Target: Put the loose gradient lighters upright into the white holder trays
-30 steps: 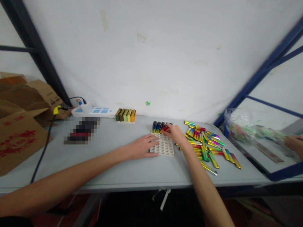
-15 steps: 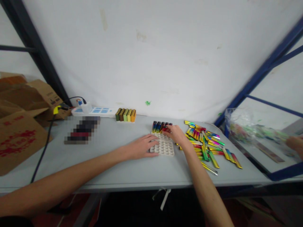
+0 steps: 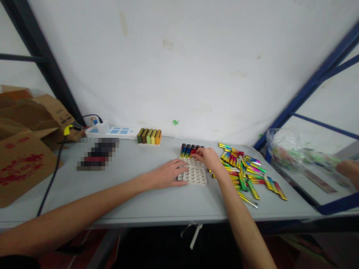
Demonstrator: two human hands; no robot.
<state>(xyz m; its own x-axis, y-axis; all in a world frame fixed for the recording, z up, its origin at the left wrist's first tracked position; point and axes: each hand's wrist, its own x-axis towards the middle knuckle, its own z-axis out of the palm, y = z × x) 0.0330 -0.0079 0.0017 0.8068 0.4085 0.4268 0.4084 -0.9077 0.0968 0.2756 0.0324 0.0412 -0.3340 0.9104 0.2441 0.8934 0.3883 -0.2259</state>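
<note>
A white tray of small round-cornered slots [image 3: 196, 175] lies on the table in front of me. Along its far end several dark-topped lighters [image 3: 183, 150], blue, yellow and red, stand upright. My left hand [image 3: 169, 174] rests at the tray's left edge with fingers spread, holding nothing. At the far right part of the tray, the fingers of my right hand [image 3: 206, 156] are pinched on a red lighter [image 3: 193, 151], partly hidden by them. Right of the tray lies a loose pile of shiny multicoloured lighters [image 3: 241, 173].
A filled block of green, brown and orange lighters [image 3: 149, 136] stands near the wall. A power strip [image 3: 120, 132] with a charger is left of it. A blurred-out dark object [image 3: 99, 154], cardboard boxes [image 3: 25, 160] and a black cable [image 3: 52, 179] are at left; another person's hand [image 3: 349, 172] is far right.
The fingers of my right hand have shifted slightly at the red lighter, which now stands upright in line with the others. My left hand stays in place on the tray.
</note>
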